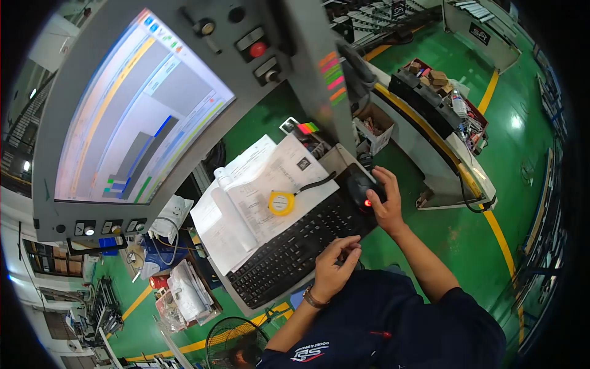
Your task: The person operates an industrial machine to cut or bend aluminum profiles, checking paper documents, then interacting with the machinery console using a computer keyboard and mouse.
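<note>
My right hand (386, 202) rests on a black computer mouse (361, 189) with a glowing red light, its fingers and thumb around the near side. My left hand (334, 265), wearing a wristwatch (314, 299), hovers by the lower right end of a black keyboard (295, 249). Its fingers are loosely bent, the thumb is apart from them, and I see nothing in it. Above the keyboard lie printed papers (246, 200), one sheet curled over. A yellow tape measure (281, 203) with a black strap sits on them.
A lit monitor (141, 117) in a grey control panel with a red button (257, 49) stands at upper left. To the right is a machine bed (430, 135) bearing a bin of small parts (461, 114). A black fan (236, 344) stands below on the green floor.
</note>
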Tool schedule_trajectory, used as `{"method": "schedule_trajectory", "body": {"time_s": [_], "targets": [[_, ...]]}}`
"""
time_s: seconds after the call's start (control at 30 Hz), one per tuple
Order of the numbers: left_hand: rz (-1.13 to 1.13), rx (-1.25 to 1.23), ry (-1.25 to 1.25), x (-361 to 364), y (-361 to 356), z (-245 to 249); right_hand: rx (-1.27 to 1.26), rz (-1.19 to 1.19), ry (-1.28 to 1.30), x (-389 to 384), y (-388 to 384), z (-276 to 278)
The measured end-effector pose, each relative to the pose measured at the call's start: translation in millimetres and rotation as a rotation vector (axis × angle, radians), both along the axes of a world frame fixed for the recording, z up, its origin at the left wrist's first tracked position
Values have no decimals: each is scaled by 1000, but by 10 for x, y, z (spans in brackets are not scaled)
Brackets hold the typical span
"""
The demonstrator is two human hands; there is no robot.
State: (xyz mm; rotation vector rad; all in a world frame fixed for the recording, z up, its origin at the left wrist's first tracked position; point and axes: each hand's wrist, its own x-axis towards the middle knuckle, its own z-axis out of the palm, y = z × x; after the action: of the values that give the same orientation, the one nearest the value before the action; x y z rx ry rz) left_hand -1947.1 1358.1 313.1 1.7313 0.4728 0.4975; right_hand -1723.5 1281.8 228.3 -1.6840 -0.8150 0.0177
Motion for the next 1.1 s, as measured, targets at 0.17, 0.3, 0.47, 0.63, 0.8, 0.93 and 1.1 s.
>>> {"method": "schedule_trajectory", "body": {"time_s": [0.17, 0.3, 0.47, 0.63, 0.8, 0.93, 1.1], "targets": [[-104, -21, -4, 346, -611, 17, -49, -64, -26, -56, -1004, -131], [-167, -11, 22, 684, -1346, -87, -129, -128, 138, -189, -2279, -478], [-321, -181, 58, 1164, -2397, -512, -258, -295, 236, -280, -3960, -662], [-636, -141, 126, 1903, -3363, -569, -175, -657, 365, -218, -5358, -616], [-946, -40, 149, 2631, -4158, -422, -61, -973, 365, -21, -6232, -573], [-1083, -73, 190, 3104, -4687, -441, -65, -1045, 389, 368, -6746, -546], [-1171, -146, 249, 3813, -5339, -870, 21, -1098, 662, 1063, -7743, -1563]]}}
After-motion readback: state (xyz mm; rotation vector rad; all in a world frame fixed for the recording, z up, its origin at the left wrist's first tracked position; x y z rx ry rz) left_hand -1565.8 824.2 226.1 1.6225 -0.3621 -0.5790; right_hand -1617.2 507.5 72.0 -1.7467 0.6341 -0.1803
